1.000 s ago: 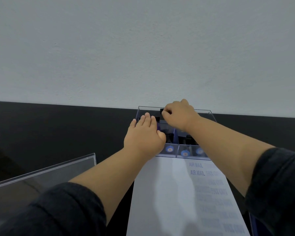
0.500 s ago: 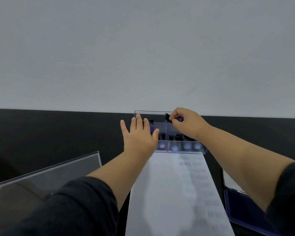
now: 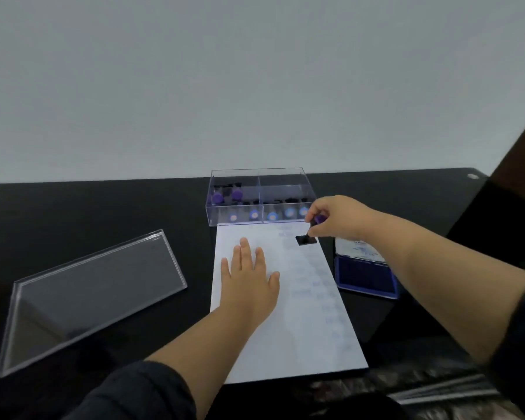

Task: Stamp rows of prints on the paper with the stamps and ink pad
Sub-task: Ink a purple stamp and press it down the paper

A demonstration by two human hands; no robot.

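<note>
Purple-handled stamp (image 3: 311,230) being pinched in right hand (image 3: 340,218), fingers and thumb curled round the handle, black base (image 3: 306,239) hanging low over the far right corner of the paper (image 3: 288,322). Cannot tell whether base is touching the sheet or just above it.

Left hand (image 3: 247,281) lying flat on the paper's left half, fingers straight and spread, pinning the sheet to the black table (image 3: 97,207).

Faint blue prints running down the paper's right side in roughly 2 columns; wording too blurred to read. Left half showing no prints.

Ink pad (image 3: 365,275) sitting open just beside the paper's right edge, near the right forearm. Clear stamp box (image 3: 259,197) touching the paper's far edge, more purple-topped stamps standing inside. Clear lid (image 3: 94,295) lying well apart on the left.

Judging step: carrying a fresh stamp toward inking or printing.

Risks:
- Printing without inking first, giving a blank or ghost mark; no way of telling whether the face is loaded.
- Landing on existing prints at the top right, causing overlap.
- Tilting the base on contact, leaving half a print.
- Right forearm brushing the open pad, smearing ink onto sleeve or sheet.
- Lifting the left hand early, letting the paper shift and skewing the row.
</note>
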